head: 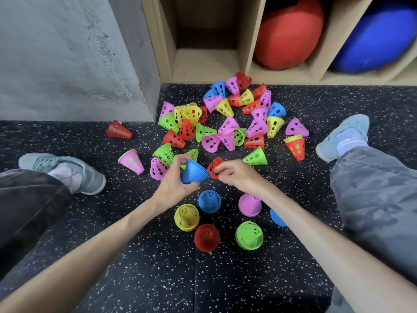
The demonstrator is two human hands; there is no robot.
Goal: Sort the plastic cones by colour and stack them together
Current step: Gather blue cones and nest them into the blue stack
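My left hand (pixel 173 184) grips a blue cone (pixel 193 172) just above the floor. Beside it my right hand (pixel 237 175) pinches a red cone (pixel 213 167) lying at the near edge of the pile. A loose pile of cones (pixel 225 123) in pink, yellow, green, red and blue lies beyond the hands. Closer to me, upright cones stand apart by colour: blue (pixel 209 201), pink (pixel 250 204), yellow (pixel 186 217), red (pixel 207 237), green (pixel 249 235). Another blue cone (pixel 277 218) is partly hidden behind my right forearm.
The floor is black speckled rubber (pixel 158 267). My legs and light blue shoes (pixel 67 170) (pixel 345 136) flank the pile. A stray red cone (pixel 118 130) lies left near a concrete wall (pixel 67 53). Wooden shelving (pixel 207 62) behind holds a red ball (pixel 291 35) and a blue ball (pixel 374 39).
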